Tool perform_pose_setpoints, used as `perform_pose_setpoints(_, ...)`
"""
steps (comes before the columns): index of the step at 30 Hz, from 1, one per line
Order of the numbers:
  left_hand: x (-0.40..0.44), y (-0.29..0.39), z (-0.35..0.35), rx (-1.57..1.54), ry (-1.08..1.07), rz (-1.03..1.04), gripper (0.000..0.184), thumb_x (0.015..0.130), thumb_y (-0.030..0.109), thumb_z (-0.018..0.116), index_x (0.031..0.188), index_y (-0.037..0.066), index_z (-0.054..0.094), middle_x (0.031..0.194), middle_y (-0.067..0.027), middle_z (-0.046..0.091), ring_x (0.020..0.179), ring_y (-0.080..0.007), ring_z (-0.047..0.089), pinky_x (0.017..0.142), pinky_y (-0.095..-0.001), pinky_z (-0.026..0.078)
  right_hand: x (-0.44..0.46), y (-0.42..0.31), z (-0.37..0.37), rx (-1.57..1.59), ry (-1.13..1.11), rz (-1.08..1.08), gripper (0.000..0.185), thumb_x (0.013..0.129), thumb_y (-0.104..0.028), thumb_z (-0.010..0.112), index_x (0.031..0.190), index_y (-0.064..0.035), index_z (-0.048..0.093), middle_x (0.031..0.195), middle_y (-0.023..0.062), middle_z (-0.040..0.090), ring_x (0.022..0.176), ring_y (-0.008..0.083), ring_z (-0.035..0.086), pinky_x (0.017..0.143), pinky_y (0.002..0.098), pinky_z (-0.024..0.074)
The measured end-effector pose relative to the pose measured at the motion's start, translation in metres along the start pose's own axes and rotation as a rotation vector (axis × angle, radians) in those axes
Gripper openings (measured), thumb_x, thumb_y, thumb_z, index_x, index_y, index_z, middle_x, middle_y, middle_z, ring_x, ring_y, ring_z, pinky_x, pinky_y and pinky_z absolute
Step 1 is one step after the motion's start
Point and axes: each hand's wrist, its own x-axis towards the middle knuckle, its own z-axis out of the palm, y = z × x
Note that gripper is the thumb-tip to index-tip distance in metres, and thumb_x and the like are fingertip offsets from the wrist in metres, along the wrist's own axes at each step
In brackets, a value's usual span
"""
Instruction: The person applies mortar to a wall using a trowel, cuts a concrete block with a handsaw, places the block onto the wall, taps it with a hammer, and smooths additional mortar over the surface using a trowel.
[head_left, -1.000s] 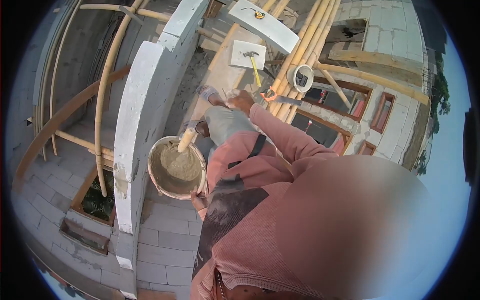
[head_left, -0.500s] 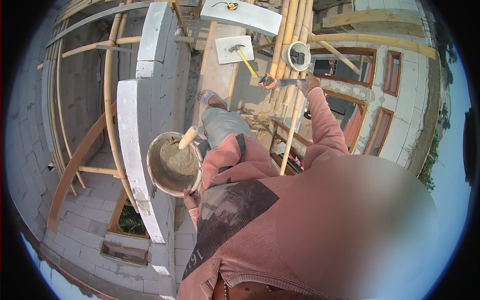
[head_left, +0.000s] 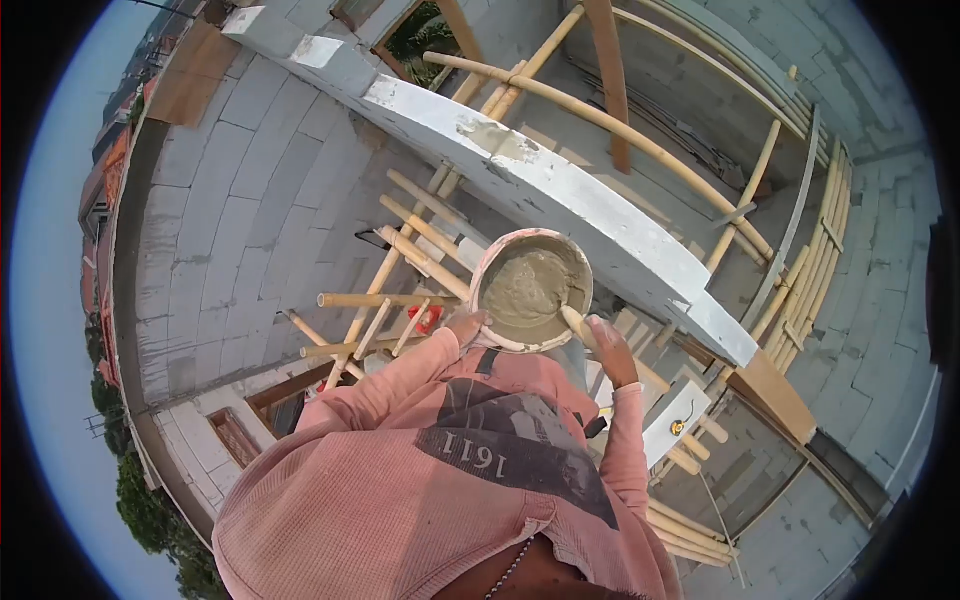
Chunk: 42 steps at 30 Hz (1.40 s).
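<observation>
A round bucket of wet grey mortar sits at the middle of the view, tilted toward me. My left hand grips its near rim from the left. A tool with a thick pale wooden handle stands in the mortar, leaning out over the right rim; its working end is buried. My right hand closes around the top of this handle. Just beyond the bucket runs a white block wall with smears of mortar on its top.
Bamboo poles cross beyond the wall, and more bamboo scaffolding stands at left. On the lower right lies a white block with a yellow tape measure. A red object shows among the poles.
My right hand has moved from beside the orange-handled saw to the wooden handle in the bucket. My view has swung left, toward the wall. The left hand stays at the bucket.
</observation>
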Motion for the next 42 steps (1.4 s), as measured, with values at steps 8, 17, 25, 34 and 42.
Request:
perform_pose_setpoints(8, 0.085, -0.165, 0.002, -0.291, 0.326, 0.154, 0.021, 0.086, 0.018, 0.064, 0.094, 0.0, 0.071, 0.081, -0.0084, 0.067, 0.078, -0.0212, 0.066, 0.071, -0.0306, 0.053, 0.103, -0.091, 0.063, -0.917, -0.635, -0.172, 0.057, 0.088, -0.04, 0.062, 0.128, 0.0006, 0.056, 0.1, 0.0274, 0.07, 0.095, 0.0452, 0.07, 0.082, 0.0504, 0.0571)
perform_pose_setpoints(17, 0.071, -0.142, -0.006, -0.46, 0.363, 0.069, 0.026, 0.096, 0.021, 0.057, 0.112, 0.002, 0.065, 0.101, -0.0131, 0.071, 0.093, -0.0224, 0.069, 0.078, -0.034, 0.055, 0.138, -0.184, 0.022, -0.89, -0.578, -0.356, 0.056, 0.091, -0.037, 0.062, 0.137, -0.0053, 0.053, 0.116, 0.0258, 0.067, 0.106, 0.0425, 0.065, 0.09, 0.0501, 0.0533)
perform_pose_setpoints(25, 0.085, -0.125, -0.045, 0.175, 0.309, 0.177, 0.033, 0.098, 0.027, 0.052, 0.119, 0.005, 0.065, 0.121, -0.0163, 0.066, 0.111, -0.0274, 0.064, 0.094, -0.0366, 0.051, 0.158, -0.158, 0.053, -0.851, -0.603, -0.226, 0.059, 0.092, -0.04, 0.062, 0.14, -0.008, 0.052, 0.11, 0.0267, 0.068, 0.098, 0.045, 0.066, 0.086, 0.0512, 0.0542)
perform_pose_setpoints(34, 0.039, -0.076, -0.052, 0.011, 0.254, 0.047, 0.034, 0.097, 0.035, 0.054, 0.116, 0.008, 0.063, 0.126, -0.0225, 0.06, 0.112, -0.0364, 0.062, 0.095, -0.0422, 0.05, 0.131, -0.103, 0.085, -0.793, -0.491, -0.225, 0.056, 0.094, -0.037, 0.059, 0.141, -0.0083, 0.05, 0.12, 0.0249, 0.063, 0.099, 0.0449, 0.067, 0.086, 0.0505, 0.0548)
perform_pose_setpoints(42, 0.023, -0.095, -0.022, -0.095, 0.34, 0.041, 0.027, 0.098, 0.026, 0.055, 0.117, 0.008, 0.063, 0.115, -0.0225, 0.064, 0.102, -0.0287, 0.064, 0.092, -0.0384, 0.05, 0.126, -0.148, 0.051, -0.923, -0.435, -0.215, 0.056, 0.096, -0.04, 0.058, 0.141, -0.0082, 0.051, 0.123, 0.0249, 0.061, 0.103, 0.0448, 0.065, 0.087, 0.0518, 0.0543)
